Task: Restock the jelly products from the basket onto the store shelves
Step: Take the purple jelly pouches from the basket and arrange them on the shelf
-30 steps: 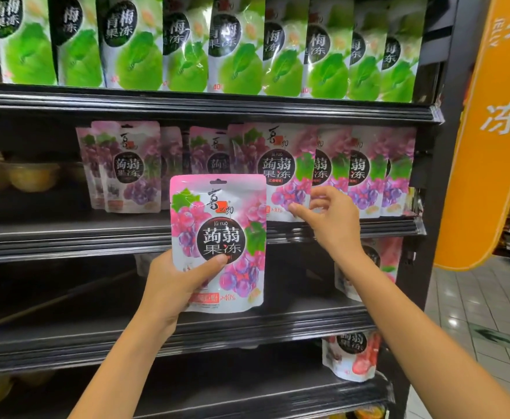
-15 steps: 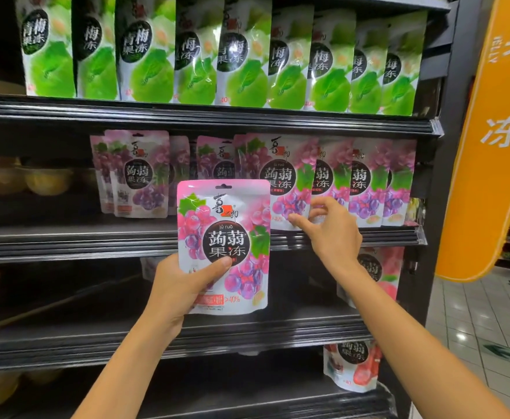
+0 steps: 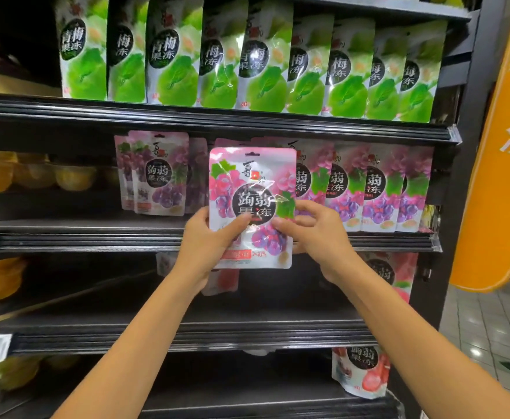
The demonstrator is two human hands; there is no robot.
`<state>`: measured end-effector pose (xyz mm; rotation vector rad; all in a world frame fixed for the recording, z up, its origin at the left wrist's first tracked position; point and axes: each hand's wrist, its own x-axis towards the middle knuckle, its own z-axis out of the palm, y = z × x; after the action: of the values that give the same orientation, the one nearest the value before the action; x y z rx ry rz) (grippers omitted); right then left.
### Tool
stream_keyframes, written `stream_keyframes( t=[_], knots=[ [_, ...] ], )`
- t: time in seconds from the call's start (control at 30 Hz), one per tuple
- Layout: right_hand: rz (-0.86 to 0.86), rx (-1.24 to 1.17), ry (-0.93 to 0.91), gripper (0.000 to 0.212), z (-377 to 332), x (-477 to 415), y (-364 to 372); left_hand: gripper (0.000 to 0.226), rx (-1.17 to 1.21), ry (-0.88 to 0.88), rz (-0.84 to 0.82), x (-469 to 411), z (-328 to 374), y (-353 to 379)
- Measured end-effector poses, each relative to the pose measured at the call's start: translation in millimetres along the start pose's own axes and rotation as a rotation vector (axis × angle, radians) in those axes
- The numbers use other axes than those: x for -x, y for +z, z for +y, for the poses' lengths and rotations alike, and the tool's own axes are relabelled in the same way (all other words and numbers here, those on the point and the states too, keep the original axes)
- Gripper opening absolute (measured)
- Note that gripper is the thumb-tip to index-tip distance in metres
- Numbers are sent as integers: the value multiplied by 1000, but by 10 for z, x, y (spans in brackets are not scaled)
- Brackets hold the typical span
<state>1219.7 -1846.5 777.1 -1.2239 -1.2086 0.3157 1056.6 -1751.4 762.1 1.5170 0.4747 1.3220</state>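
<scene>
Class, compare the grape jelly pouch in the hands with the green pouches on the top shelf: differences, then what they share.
The grape pouch is pink and purple; the green pouches are green and white. The grape pouch is gripped by the left hand and right hand, off any shelf; the green pouches stand in a row on the top shelf. Both carry dark round labels.

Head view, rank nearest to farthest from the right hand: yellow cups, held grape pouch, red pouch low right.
1. held grape pouch: centre, pinched at its right edge by the right hand.
2. red pouch: below the hand, slightly right.
3. yellow cups: far left, a bit higher than the hand.
</scene>
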Motion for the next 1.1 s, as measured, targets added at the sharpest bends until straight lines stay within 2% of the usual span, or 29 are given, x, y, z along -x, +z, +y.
stream_keyframes(
  t=[0.1, 0.17, 0.23, 0.3, 0.33, 0.43, 0.57, 0.7, 0.87, 1.1],
  knots=[
    [59, 25, 30, 57, -48, -167, -23, 55, -160, 132, 117, -16, 20, -3],
    [91, 46, 50, 63, -73, -257, -6, 57, -327, 298, 150, 62, -33, 2],
    [116, 70, 55, 52, -91, -330, 17, 48, -543, 488, 135, 137, -92, 26],
    [138, 47, 36, 29, -98, -404, 41, 37, -689, 572, 64, 175, -158, 55],
    [161, 35, 31, 26, -112, -433, 62, 36, -725, 567, 26, 188, -188, 73],
    [214, 39, 18, 46, -147, -513, 125, 42, -830, 535, -31, 206, -293, 114],
    [182, 37, -7, 49, -127, -515, 213, 49, -963, 485, -48, 165, -407, 148],
    [153, 122, -36, 29, -36, -459, 142, 55, -1023, 497, -40, 160, -497, 138],
    [266, 430, -145, 28, 40, -415, 55, 58, -1094, 528, -1, 141, -528, 144],
    [307, 466, -169, 21, 116, -405, 80, 57, -1128, 512, 17, 105, -498, 167]
  ],
)
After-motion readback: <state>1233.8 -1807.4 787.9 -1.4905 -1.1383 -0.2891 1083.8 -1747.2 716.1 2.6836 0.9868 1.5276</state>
